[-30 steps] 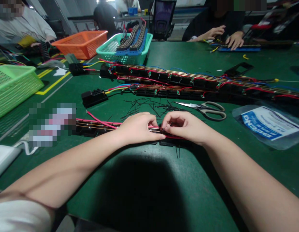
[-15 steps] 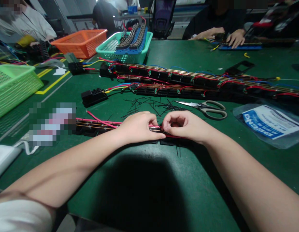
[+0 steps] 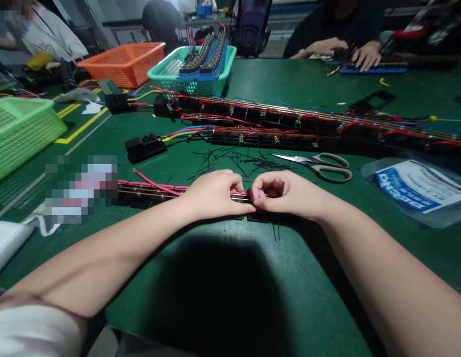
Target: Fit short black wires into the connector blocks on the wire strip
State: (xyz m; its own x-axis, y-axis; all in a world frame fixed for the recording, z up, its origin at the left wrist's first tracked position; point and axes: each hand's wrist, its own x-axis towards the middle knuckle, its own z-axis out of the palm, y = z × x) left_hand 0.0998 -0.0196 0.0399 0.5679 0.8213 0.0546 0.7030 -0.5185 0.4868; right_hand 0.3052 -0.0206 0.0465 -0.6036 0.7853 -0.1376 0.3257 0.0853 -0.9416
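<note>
A black strip [image 3: 152, 194] with red and copper-coloured wires lies across the green table in front of me. My left hand [image 3: 219, 196] grips the strip near its middle, thumb on the near side and fingers over the far side. Just to the right, my right hand [image 3: 273, 193] is pinched at the strip, its fingertips close to my left thumb; what lies between them is too small to make out. Thin black ties [image 3: 237, 161] are scattered behind my hands, and scissors [image 3: 321, 165] rest to their right.
Wired black strips [image 3: 267, 116] stretch across the table behind. Green [image 3: 25, 134], orange [image 3: 124, 64] and turquoise [image 3: 189, 87] baskets stand at the left and back. A labelled plastic bag [image 3: 420, 191] lies right. Another person's hands [image 3: 366, 55] work across the table.
My hands hardly move; the right fingertips shift slightly at the strip. Across the table, the other person's hands shift a little to the right, and the person at the back left has moved an arm.
</note>
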